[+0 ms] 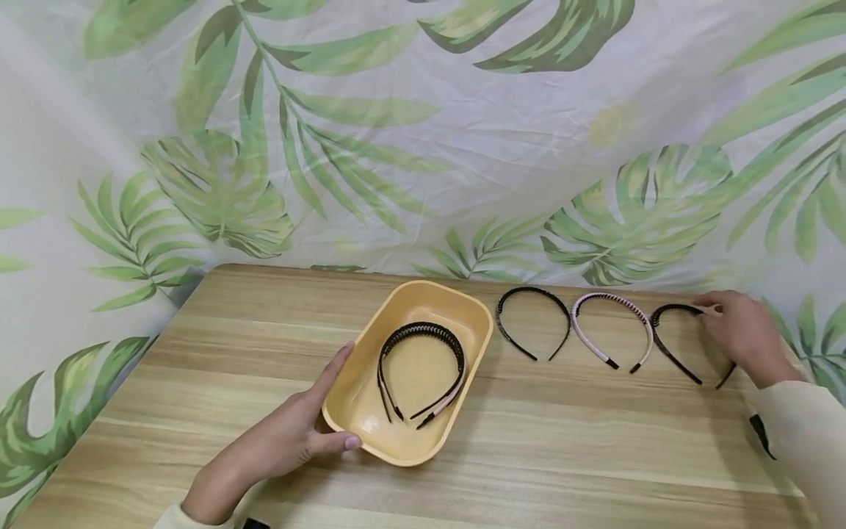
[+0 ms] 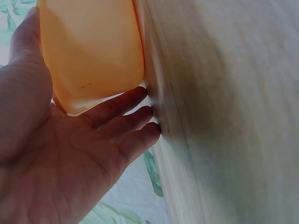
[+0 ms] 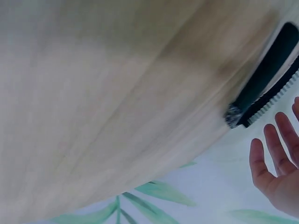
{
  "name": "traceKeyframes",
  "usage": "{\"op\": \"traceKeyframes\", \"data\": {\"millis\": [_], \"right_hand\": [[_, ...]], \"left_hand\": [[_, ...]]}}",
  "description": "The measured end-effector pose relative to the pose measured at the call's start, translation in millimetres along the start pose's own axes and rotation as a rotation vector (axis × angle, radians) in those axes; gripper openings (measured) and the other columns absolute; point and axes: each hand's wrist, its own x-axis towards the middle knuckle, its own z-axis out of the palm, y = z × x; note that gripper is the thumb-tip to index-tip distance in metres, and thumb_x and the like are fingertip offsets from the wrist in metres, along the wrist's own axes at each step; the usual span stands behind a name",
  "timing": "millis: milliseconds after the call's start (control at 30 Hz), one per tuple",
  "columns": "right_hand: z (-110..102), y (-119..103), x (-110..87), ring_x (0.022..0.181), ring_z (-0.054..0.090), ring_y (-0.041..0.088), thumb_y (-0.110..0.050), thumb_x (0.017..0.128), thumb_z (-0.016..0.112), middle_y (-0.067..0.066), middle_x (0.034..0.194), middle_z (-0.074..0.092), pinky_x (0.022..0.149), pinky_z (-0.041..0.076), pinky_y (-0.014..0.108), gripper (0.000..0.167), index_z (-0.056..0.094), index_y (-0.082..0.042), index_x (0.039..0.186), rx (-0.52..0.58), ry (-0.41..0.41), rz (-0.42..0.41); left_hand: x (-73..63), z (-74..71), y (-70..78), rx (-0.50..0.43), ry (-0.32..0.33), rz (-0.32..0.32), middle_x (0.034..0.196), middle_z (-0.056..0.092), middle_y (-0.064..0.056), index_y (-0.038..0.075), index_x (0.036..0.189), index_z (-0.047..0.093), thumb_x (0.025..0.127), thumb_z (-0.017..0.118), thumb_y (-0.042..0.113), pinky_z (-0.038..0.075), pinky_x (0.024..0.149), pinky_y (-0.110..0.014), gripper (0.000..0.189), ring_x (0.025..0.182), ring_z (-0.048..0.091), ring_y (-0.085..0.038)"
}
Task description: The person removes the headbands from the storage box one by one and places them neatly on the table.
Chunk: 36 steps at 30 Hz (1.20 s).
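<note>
A yellow plastic tray (image 1: 456,430) stands on the table with several headbands (image 1: 423,330) nested in it, black ones and at least one pale pink. My left hand (image 1: 291,433) grips its near left corner, thumb at the near rim and index finger along the left side; the left wrist view shows the other fingers under the tray (image 2: 93,51). At the far right, my right hand (image 1: 747,334) pinches the top of a black headband (image 1: 674,360), covering part of its arc. Its toothed band (image 3: 275,95) shows beside the fingers in the right wrist view.
Left of that headband, a pale pink headband (image 1: 588,342) and a second black headband (image 1: 505,323) lie in a row, ends toward me. The wooden table (image 1: 562,455) ends at the back against a leaf-patterned cloth (image 1: 370,169).
</note>
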Motion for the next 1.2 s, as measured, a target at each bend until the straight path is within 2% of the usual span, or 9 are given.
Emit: {"op": "traceKeyframes", "data": {"millis": [167, 267, 400, 500, 633, 700, 867, 1067, 1200], "right_hand": [[6.2, -14.0, -7.4, 0.104, 0.058, 0.058, -0.002, 0.098, 0.064, 0.043, 0.126, 0.059, 0.074, 0.049, 0.065, 0.028, 0.068, 0.011, 0.123, -0.016, 0.088, -0.067], [10.0, -23.4, -11.5, 0.103, 0.060, 0.059, -0.001, 0.096, 0.067, 0.043, 0.123, 0.061, 0.076, 0.049, 0.067, 0.026, 0.070, 0.012, 0.118, -0.009, 0.149, -0.117], [11.4, -37.0, -16.8, 0.108, 0.058, 0.062, 0.001, 0.095, 0.068, 0.042, 0.125, 0.061, 0.080, 0.048, 0.071, 0.028, 0.070, 0.011, 0.120, 0.020, 0.158, -0.142], [11.5, -47.1, -20.2, 0.109, 0.058, 0.062, 0.001, 0.093, 0.069, 0.039, 0.128, 0.061, 0.074, 0.050, 0.070, 0.031, 0.069, 0.008, 0.123, 0.029, 0.151, -0.145], [13.4, -60.8, -24.2, 0.102, 0.062, 0.060, 0.000, 0.092, 0.070, 0.036, 0.126, 0.062, 0.055, 0.050, 0.058, 0.029, 0.070, 0.005, 0.121, 0.035, 0.171, -0.167], [15.4, -68.4, -26.2, 0.099, 0.064, 0.058, 0.000, 0.091, 0.072, 0.035, 0.123, 0.065, 0.053, 0.050, 0.054, 0.028, 0.072, 0.005, 0.119, 0.033, 0.192, -0.191], [19.1, -86.8, -32.3, 0.096, 0.066, 0.056, 0.001, 0.088, 0.078, 0.033, 0.116, 0.069, 0.058, 0.052, 0.059, 0.025, 0.075, 0.004, 0.112, 0.025, 0.251, -0.265], [18.9, -108.4, -38.2, 0.080, 0.068, 0.046, 0.001, 0.085, 0.081, 0.030, 0.115, 0.071, 0.051, 0.046, 0.042, 0.028, 0.076, 0.002, 0.113, 0.024, 0.285, -0.326], [18.4, -125.2, -41.8, 0.084, 0.069, 0.047, -0.001, 0.086, 0.082, 0.030, 0.116, 0.070, 0.058, 0.052, 0.051, 0.030, 0.075, 0.004, 0.115, 0.032, 0.278, -0.358]], "left_hand": [[-0.7, 0.3, -0.1, -0.001, 0.003, -0.003, 0.166, 0.033, -0.027, 0.028, 0.170, -0.004, 0.088, 0.080, 0.047, 0.028, 0.118, -0.066, 0.119, 0.143, 0.050, -0.039], [-1.0, 0.1, -0.6, 0.006, 0.005, 0.006, 0.166, 0.034, -0.027, 0.028, 0.170, -0.004, 0.088, 0.080, 0.047, 0.030, 0.118, -0.065, 0.119, 0.142, 0.051, -0.038], [-1.3, -0.6, -1.0, 0.020, 0.007, 0.018, 0.165, 0.037, -0.027, 0.029, 0.170, -0.005, 0.089, 0.080, 0.048, 0.033, 0.117, -0.063, 0.119, 0.139, 0.054, -0.034], [-1.6, -1.0, -0.9, 0.029, 0.009, 0.019, 0.165, 0.037, -0.027, 0.030, 0.170, -0.005, 0.089, 0.079, 0.048, 0.034, 0.117, -0.063, 0.118, 0.139, 0.054, -0.034], [-1.9, -1.4, -0.6, 0.036, 0.011, 0.018, 0.166, 0.035, -0.027, 0.029, 0.170, -0.005, 0.089, 0.079, 0.049, 0.033, 0.116, -0.065, 0.119, 0.140, 0.052, -0.035], [-1.9, -1.7, -0.6, 0.043, 0.012, 0.019, 0.165, 0.037, -0.027, 0.028, 0.170, -0.004, 0.089, 0.079, 0.049, 0.035, 0.116, -0.063, 0.119, 0.138, 0.054, -0.034], [-1.0, -1.6, -1.0, 0.055, 0.013, 0.020, 0.164, 0.039, -0.026, 0.025, 0.170, -0.002, 0.089, 0.079, 0.050, 0.039, 0.115, -0.058, 0.118, 0.135, 0.056, -0.030], [-0.2, 0.4, -1.3, 0.040, 0.011, 0.022, 0.167, 0.033, -0.026, 0.026, 0.170, -0.004, 0.089, 0.079, 0.049, 0.034, 0.116, -0.063, 0.118, 0.141, 0.051, -0.036], [0.2, 0.2, -1.0, 0.028, 0.008, 0.023, 0.168, 0.031, -0.026, 0.030, 0.170, -0.005, 0.090, 0.079, 0.049, 0.032, 0.117, -0.065, 0.118, 0.143, 0.050, -0.038]]}}
